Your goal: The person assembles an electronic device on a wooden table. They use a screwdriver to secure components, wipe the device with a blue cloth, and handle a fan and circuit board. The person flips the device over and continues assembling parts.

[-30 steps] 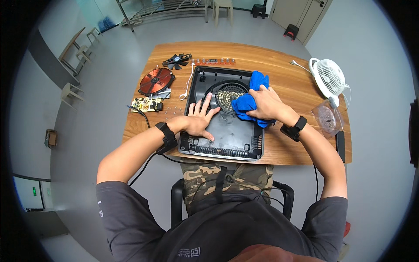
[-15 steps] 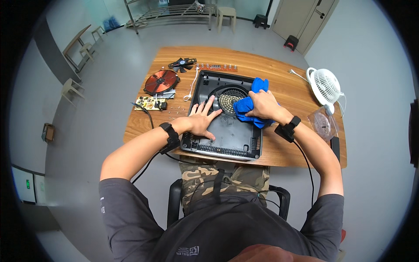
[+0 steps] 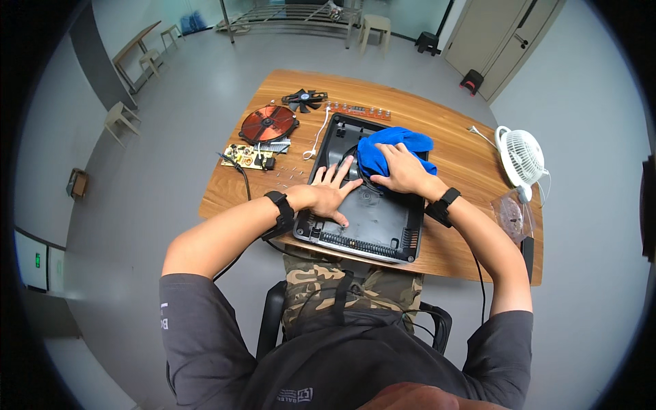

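A black plastic appliance housing (image 3: 372, 217) lies on the table in front of me, its inside facing up. My left hand (image 3: 331, 197) rests on its left part with the fingers spread, holding nothing. A blue cloth (image 3: 410, 142) lies bunched over the middle and right of the housing. My right hand (image 3: 404, 172) presses on this cloth, fingers bent against it. Under the cloth the round vent grille is almost wholly hidden. A white cable (image 3: 318, 140) runs beside the housing's left edge.
On the wooden table (image 3: 451, 130), left of the housing, are a copper coil disc (image 3: 268, 124), a black cooling fan (image 3: 304, 100), a circuit board (image 3: 247, 156) and several screws (image 3: 290, 176). Behind it lies a narrow orange board (image 3: 359, 111). A white fan (image 3: 523, 156) and a clear bag (image 3: 511, 215) are at right.
My right hand has moved the blue cloth leftward across the housing, over the round grille that showed before. My left hand stays spread on the housing. The whole view has shifted a little.
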A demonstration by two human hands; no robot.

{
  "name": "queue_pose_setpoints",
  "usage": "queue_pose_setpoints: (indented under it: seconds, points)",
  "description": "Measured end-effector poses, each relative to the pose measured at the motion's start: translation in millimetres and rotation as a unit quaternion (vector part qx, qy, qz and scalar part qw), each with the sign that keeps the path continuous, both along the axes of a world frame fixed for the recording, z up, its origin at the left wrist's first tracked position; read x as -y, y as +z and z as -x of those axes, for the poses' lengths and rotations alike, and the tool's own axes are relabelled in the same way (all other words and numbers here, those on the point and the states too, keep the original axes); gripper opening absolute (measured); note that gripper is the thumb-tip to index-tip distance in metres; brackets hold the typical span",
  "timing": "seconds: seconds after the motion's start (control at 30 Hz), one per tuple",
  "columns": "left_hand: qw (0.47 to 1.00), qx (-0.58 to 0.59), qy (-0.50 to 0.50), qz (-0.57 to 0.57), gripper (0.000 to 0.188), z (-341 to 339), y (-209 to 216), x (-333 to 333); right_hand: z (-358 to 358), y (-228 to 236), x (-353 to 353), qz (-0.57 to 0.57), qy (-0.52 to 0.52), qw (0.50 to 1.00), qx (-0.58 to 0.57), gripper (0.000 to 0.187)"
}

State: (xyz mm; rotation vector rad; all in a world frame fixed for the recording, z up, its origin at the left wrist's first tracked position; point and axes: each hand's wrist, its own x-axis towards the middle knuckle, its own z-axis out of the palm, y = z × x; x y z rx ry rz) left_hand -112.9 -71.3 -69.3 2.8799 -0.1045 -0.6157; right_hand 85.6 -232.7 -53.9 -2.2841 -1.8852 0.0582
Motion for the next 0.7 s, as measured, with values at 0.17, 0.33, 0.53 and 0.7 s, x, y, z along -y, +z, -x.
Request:
queue_pose_setpoints:
  seconds: [0.17, 0.33, 0.53, 0.7]
  points:
    - [1.000, -0.017, -0.007, -0.023, 0.122, -1.4, -2.1, -1.0, 6.0, 8.0, -15.1, 0.102, -0.041, 0.994, 0.010, 0.086]
    - [0.998, -0.048, -0.009, -0.029, 0.123, -4.8, 4.4, 1.5, -3.2, 17.5, -25.3, 0.148, -0.035, 0.988, -0.013, 0.090]
    - [0.999, -0.048, -0.001, -0.020, 0.123, -5.3, 3.7, -2.3, -21.0, 35.6, -31.2, 0.247, 0.020, 0.965, -0.087, 0.078]
    - [0.999, -0.045, -0.019, -0.022, 0.124, -7.9, 5.3, -0.9, -7.1, 51.7, -29.4, 0.281, -0.026, 0.955, -0.095, 0.067]
